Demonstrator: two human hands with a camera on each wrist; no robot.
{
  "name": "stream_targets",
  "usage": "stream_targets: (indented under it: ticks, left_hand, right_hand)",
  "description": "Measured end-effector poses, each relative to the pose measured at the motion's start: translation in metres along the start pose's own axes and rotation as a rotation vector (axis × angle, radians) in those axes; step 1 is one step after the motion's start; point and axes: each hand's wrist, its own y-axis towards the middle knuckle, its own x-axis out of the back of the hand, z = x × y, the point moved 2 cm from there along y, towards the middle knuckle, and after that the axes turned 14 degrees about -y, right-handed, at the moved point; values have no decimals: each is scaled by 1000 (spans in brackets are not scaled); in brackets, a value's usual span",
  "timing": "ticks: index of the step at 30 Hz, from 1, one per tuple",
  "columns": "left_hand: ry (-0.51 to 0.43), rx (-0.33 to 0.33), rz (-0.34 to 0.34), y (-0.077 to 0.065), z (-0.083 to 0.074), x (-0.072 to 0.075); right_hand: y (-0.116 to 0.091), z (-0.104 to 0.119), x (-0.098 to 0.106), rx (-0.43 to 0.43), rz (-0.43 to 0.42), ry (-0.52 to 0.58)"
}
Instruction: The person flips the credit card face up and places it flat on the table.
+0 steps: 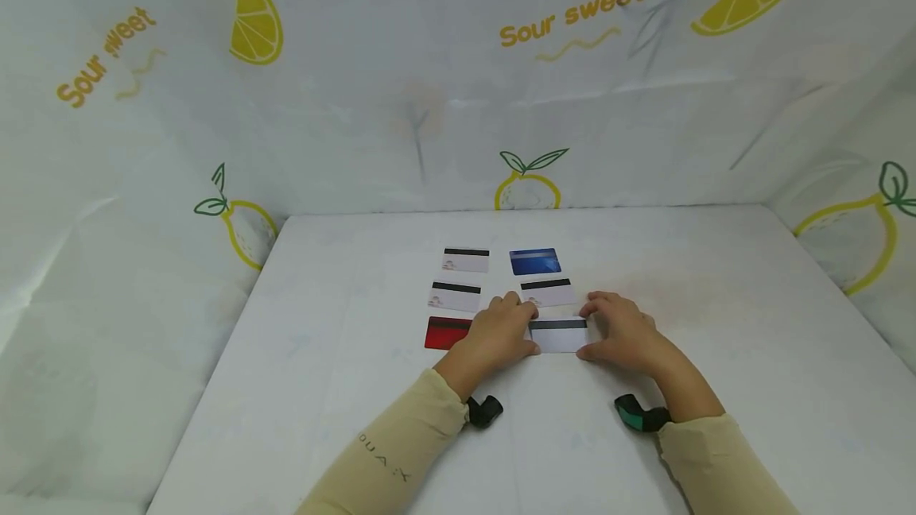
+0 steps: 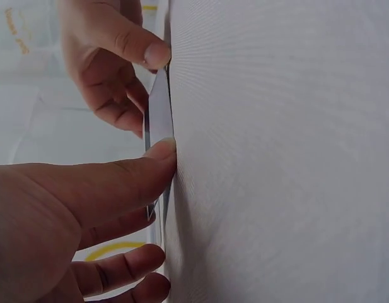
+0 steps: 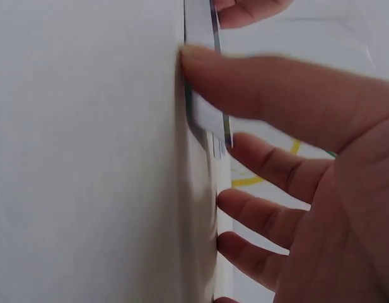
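Note:
A white card with a dark magnetic stripe lies on the table, nearest row on the right. My left hand grips its left end, thumb at the near edge and index finger toward the far corner. At the right end, my right hand holds it the same way. Both wrist views show the card edge-on between thumb and index finger, close to the tabletop. The other fingers of the right hand are spread and bent, free of the card. My left hand partly covers a red card.
Beyond my hands lie a white striped card and a blue card. Two more white striped cards form the left column above the red one. A lemon-print sheet stands behind the white table.

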Motion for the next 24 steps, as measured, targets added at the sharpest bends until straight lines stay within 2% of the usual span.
stream_targets:
  ticks: [10, 19, 24]
  left_hand:
    - [17, 8, 1, -2, 0, 1]
    - [67, -43, 22, -1, 1, 0]
    - [61, -55, 13, -2, 2, 1]
  right_hand:
    - [-4, -6, 3, 50, 17, 76]
    - [-5, -12, 4, 71, 20, 260]
    - [-6, -9, 7, 96, 5, 343]
